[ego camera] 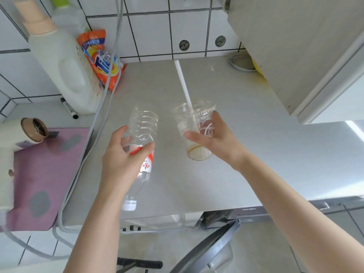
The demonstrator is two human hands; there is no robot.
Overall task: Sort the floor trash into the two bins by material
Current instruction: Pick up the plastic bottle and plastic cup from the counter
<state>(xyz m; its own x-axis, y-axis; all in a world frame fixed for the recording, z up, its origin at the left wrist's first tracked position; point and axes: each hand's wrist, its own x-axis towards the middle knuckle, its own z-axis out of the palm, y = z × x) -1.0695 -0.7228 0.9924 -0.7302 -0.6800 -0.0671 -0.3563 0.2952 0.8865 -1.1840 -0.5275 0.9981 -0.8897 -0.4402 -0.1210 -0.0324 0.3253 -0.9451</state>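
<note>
The clear plastic bottle [141, 138], cap end toward the person, sits in the left hand [122, 154] with fingers and thumb curled round its labelled middle, and just to that hand's right the right hand [214, 138] wraps the clear plastic cup [195, 131], its white straw [184, 85] pointing away from the fingers. Both pieces are picked up but in no bin yet, so I judge the sorting only part way, and no bin is surely identifiable. The grey worktop [246, 154] lies below both hands, a detergent jug [63, 64] and hanging cable [102, 103] beyond the left hand, a cabinet edge [315, 91] beyond the right, open room toward the person.
</note>
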